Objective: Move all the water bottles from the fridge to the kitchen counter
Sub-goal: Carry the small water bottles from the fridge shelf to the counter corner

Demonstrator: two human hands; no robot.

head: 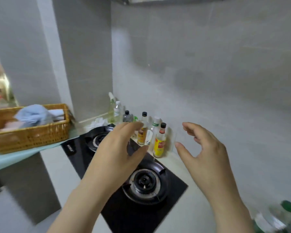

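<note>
Two empty hands over the stove – the water bottle off at the near right edge.

Both hands are raised above the black gas stove (138, 216) set into the pale tabletop (183, 216). The left hand (118, 148) has its fingers (133, 126) nearly straight and the thumb spread wide; the right hand (203, 148) has its fingers (190, 130) loosely curled with the thumb well apart. Neither holds anything. A clear water bottle (287, 207) with a green cap shows at the tabletop's near right edge – too blurred to tell whether more than one stands there. Along the far edge, against the grey tiled wall, stands a row of condiment bottles (160, 143), just behind the stove. To the left a wicker basket (30, 137) holding folded cloths (34, 115) sits on a pale green surface (10, 158) beside the stove.
</note>
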